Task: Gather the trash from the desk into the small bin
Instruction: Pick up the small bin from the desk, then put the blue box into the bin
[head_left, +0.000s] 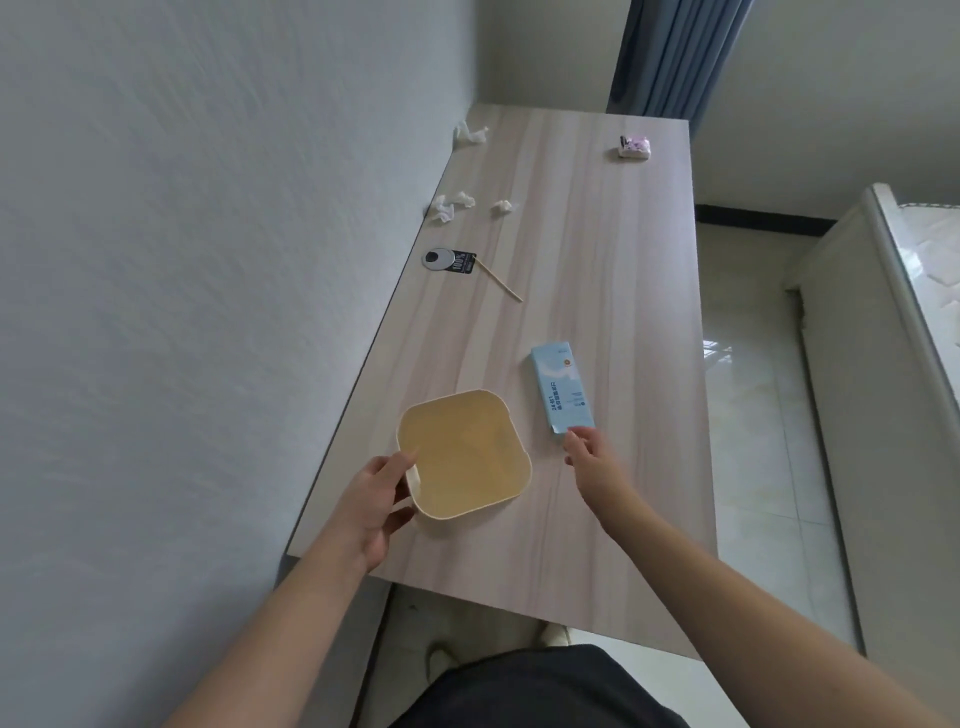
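The small bin (464, 453), empty and mouth-up near the counter (597, 260) front, is gripped at its rim by the left hand (375, 506). The blue box (562, 392), lying flat just beside the bin with its long axis running away from the person, is touched at its near end by the loosely spread right hand (586, 451). That end is best pinched and lifted across.

A black hang tag (464, 262) near the desk's (597, 260) wall-side edge reads "100%". The pale blue box (562, 387) toward the near edge shows "2" (remaining print too blurred).
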